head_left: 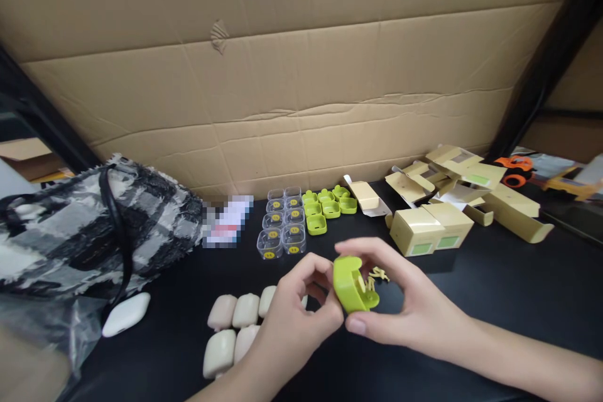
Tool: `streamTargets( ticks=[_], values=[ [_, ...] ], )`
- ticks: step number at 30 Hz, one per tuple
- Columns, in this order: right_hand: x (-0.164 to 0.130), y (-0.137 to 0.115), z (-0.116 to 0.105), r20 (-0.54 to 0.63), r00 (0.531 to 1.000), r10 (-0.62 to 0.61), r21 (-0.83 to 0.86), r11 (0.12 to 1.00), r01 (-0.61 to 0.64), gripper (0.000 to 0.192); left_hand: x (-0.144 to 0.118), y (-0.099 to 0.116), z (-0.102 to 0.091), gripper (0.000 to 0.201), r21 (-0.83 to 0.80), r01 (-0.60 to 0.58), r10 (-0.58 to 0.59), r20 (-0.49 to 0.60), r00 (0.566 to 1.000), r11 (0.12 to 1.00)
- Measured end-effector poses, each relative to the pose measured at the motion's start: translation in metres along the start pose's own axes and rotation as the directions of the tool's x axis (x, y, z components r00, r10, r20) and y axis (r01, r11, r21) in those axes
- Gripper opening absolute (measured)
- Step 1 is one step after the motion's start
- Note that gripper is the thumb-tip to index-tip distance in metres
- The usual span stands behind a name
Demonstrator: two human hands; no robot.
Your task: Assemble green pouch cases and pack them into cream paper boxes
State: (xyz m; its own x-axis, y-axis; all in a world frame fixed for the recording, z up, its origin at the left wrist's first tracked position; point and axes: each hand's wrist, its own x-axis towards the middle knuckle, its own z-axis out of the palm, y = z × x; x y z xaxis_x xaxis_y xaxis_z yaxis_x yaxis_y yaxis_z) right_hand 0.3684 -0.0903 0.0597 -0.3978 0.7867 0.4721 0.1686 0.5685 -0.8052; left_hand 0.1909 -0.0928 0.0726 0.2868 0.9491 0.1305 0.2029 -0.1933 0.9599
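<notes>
Both hands meet over the near middle of the black surface [518, 276], holding a small lime-green case [351, 286] between them. The left hand [287, 320] pinches the case's left edge with thumb and curled fingers [301, 273], closed on it. The right hand [414, 301] cups the case from the right and beneath, its thumb under the bottom edge and its fingers wrapped over the top, also closed on it. The case stands open, and a small pale piece [374, 277] shows inside its mouth; what that piece is cannot be told. Just beside the left hand, on its near left, lie several cream-coloured oval cases [233, 326] in two rows. Farther back stands a cluster of clear little boxes [282, 226] with yellow dots, and touching their right side a group of green trays [327, 206]. To the right lie tan cardboard cartons [431, 226], some folded flat. A black-and-white checked bag [70, 232] sits at the left, with a white oval case [126, 314] beside it.
</notes>
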Motion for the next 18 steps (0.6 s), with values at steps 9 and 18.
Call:
streamTargets(
  ticks=[9,18],
  values=[
    [0.000,-0.007,-0.005,-0.079,0.975,-0.207,-0.215,0.959,0.186,0.054,-0.001,0.000,-0.006,0.014,0.166,-0.135,0.141,-0.023,0.990,0.977],
    [0.001,-0.009,-0.007,-0.061,0.934,-0.353,-0.267,0.907,0.325,0.057,-0.004,0.008,-0.014,0.022,0.389,-0.344,0.254,0.263,0.931,0.855]
  ],
)
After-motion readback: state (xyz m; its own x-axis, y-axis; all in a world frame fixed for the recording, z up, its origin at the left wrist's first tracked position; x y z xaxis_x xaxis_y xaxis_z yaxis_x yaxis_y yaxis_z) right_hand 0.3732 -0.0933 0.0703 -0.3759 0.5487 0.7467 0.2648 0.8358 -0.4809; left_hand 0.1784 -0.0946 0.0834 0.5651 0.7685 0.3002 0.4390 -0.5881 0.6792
